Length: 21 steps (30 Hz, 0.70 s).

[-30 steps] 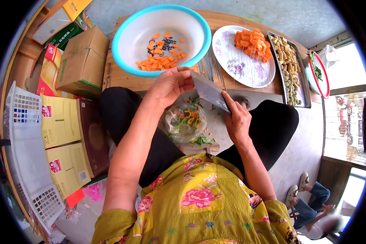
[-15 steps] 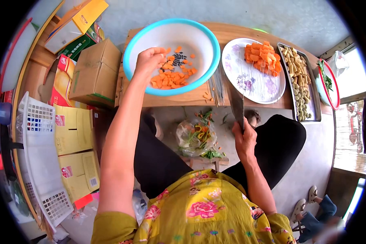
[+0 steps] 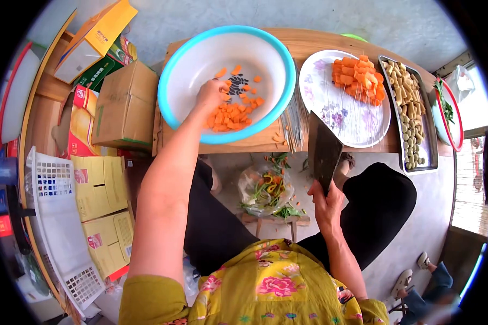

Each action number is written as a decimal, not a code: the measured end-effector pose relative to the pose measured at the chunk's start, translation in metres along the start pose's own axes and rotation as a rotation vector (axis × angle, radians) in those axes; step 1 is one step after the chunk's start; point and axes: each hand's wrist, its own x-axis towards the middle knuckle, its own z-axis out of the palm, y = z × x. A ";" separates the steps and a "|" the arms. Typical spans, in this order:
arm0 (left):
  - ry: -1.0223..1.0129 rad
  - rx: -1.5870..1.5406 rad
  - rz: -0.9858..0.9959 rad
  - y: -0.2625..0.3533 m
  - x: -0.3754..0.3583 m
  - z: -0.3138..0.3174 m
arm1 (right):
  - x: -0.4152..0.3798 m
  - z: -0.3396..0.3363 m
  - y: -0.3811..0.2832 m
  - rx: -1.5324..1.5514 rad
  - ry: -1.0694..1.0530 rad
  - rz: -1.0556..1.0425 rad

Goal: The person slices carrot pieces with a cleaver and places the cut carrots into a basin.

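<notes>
To the left of the person's left hand point(image 3: 212, 95), printed packaging stands in a cluster: a green beverage carton point(image 3: 107, 67) bears a row of pale characters, and a yellow-and-white box point(image 3: 100, 38) dark ones, all too small to read surely. Nearer that hand is a plain brown cardboard box point(image 3: 126, 105); below it, 2 yellow cartons point(image 3: 100, 187) each carry a red label whose pale marks cannot be made out.

The left hand is inside a white basin point(image 3: 195, 59) with a turquoise rim, its fingers bent among the carrot pieces point(image 3: 230, 116). Orange shows at its fingertips, but whether it grips a piece cannot be told. Most of the pieces lie just below and to the right of that hand.

The right hand point(image 3: 326, 205) is wrapped firmly around the handle of a cleaver point(image 3: 325, 154), whose broad dark blade points away from it. Ahead and to the right of this hand, a flower-patterned plate point(image 3: 358, 132) bears a heap of cut carrots point(image 3: 358, 78) with thin skewers; farther right is a metal tray point(image 3: 428, 147). To its left sits a clear bag of vegetable scraps point(image 3: 267, 189).
</notes>
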 end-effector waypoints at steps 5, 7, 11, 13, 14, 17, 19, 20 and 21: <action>0.149 0.316 0.171 0.008 -0.012 0.012 | 0.000 0.004 0.010 0.026 0.022 -0.046; 0.128 0.301 0.088 0.009 -0.011 0.011 | 0.000 0.005 0.010 0.039 0.021 -0.047; 0.086 0.404 0.020 0.012 -0.007 0.002 | 0.000 0.003 0.002 0.055 0.007 -0.016; 0.067 0.032 -0.199 0.015 0.000 -0.003 | -0.002 0.000 -0.003 0.049 0.000 -0.004; 0.070 0.035 -0.194 0.016 -0.001 -0.004 | -0.002 0.000 -0.003 0.053 0.005 -0.007; -0.022 -0.935 -0.446 0.037 -0.016 -0.021 | -0.003 0.002 0.003 0.069 0.007 -0.042; -0.071 -1.082 -0.378 0.043 -0.029 -0.030 | -0.005 0.002 0.005 0.072 -0.003 -0.044; -0.125 -1.231 -0.313 0.047 -0.036 -0.033 | -0.006 0.001 0.002 0.074 0.002 -0.048; -0.125 -1.231 -0.307 0.055 -0.045 -0.038 | -0.007 0.001 0.000 0.085 0.001 -0.065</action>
